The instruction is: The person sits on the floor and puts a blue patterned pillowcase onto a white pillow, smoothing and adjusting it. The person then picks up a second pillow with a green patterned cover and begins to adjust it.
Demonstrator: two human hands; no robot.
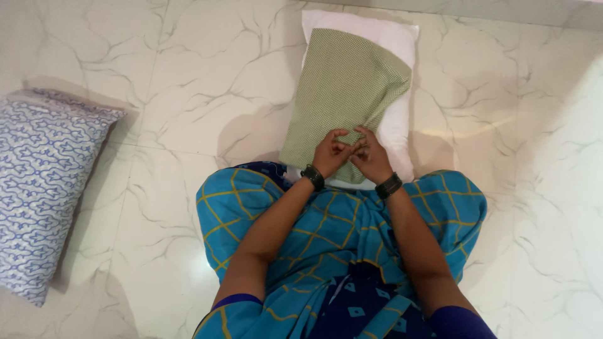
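The person sits on the white marble-veined tile floor [188, 75], knees spread under a turquoise cloth with yellow lines [326, 220], and both hands meet at the near end of a plump white pillow [396, 119] lying straight ahead. A green, finely checked fabric pillowcase [345, 94] lies over the pillow, skewed to its left, so a strip of bare white shows along the pillow's right side and far end.

The likely trouble, as I judge it, is that skew: if the cloth is worked on while it sits crooked, it may bunch or twist at the near corner and catch on the stuffing. The glossy floor could also let the pillow slide away under a push, since nothing braces its far end.

The left hand [331, 152] and the right hand [370, 157] are touching each other, fingers curled tight and pinching the near edge of the green pillowcase between them. Both are closed narrowly on that hem; how much cloth each one has I cannot tell.

Well apart, near the floor's left edge, lies a blue-and-white patterned pillow [44, 182], untouched.
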